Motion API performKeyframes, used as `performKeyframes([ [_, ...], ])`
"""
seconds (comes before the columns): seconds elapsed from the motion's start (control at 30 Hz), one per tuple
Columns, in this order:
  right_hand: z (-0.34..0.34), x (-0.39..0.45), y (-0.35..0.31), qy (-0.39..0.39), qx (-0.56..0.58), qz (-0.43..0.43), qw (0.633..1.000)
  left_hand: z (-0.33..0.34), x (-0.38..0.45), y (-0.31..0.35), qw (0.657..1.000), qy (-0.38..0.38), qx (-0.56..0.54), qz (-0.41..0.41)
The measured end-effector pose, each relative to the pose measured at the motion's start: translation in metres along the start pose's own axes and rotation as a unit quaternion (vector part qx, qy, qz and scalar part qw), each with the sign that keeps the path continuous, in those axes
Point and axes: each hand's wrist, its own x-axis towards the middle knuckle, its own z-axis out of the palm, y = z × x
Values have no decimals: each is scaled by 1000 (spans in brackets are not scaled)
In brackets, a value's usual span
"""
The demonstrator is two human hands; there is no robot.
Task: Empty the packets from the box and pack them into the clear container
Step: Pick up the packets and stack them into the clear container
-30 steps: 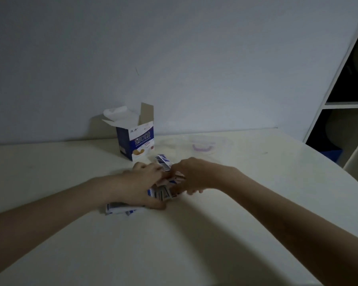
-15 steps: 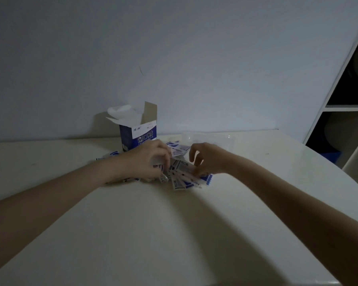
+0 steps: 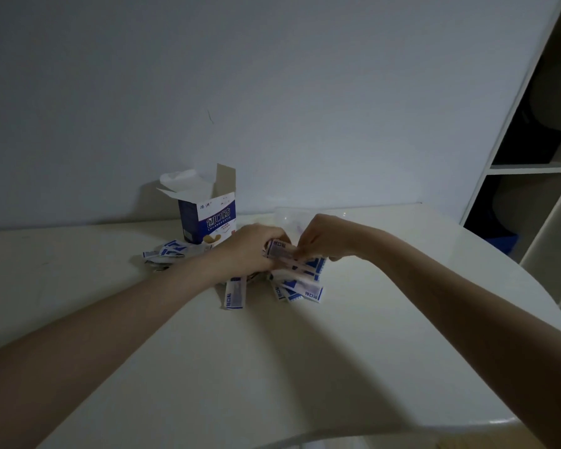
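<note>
Up at 12 o'clock on the white round table [image 3: 272, 367], head cam only: the blue-and-white cardboard box [image 3: 208, 218] stands flaps open, looks emptied. White-and-blue flat paper packets [image 3: 300, 288] lie scattered before it, more at its 8 o'clock. Left hand [image 3: 250, 251] has fingers curled round a gathered bunch; right hand [image 3: 321, 238] pinches the same bunch. The clear plastic container [image 3: 287, 217] sits just behind the hands, at the box's 3 o'clock. Can't tell if anything's inside, so I'd guess packing is mostly left.
</note>
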Motion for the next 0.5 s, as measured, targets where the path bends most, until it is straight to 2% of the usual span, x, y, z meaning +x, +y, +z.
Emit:
performKeyframes([
  [0.17, 4, -5, 14, 28, 28, -3, 999, -3, -4, -4, 999, 1, -24, -23],
  [0.33, -3, -8, 27, 88, 117, -27, 989, -10, -5, -6, 996, 30, -55, -62],
  [0.5, 2, -8, 20, 69, 83, -82, 991, -9, 2, 4, 997, 2, -57, -50],
])
